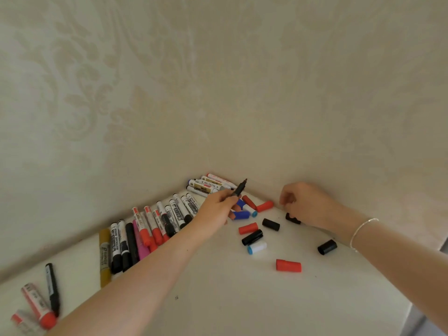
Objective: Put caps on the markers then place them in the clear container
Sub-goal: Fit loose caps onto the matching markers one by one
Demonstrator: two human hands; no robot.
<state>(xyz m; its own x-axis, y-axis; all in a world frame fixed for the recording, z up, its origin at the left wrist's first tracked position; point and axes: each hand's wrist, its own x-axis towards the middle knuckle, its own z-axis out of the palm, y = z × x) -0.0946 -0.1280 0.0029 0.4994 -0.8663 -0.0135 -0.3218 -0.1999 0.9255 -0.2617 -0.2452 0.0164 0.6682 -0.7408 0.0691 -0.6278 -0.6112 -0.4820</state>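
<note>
White table (242,299), loose caps (288,265) around marker-holding left hand (215,209).

Matt white tabletop (242,299), smooth plastic caps (288,265) — patterned matt wallpaper (121,93), thin metallic bracelet (361,229)

head view looks down, near table (242,299) corner.

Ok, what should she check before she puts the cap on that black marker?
1. Black marker held firmly in left hand: ok.
2. Marker tip bare and pointing up, away from the table: ok.
3. Right hand holding a cap: cannot tell, its fingers are curled and hide the grasp.
4. Matching black cap within reach: ok, several lie loose.
5. Clear container ready: cannot tell, none is in view.
</note>
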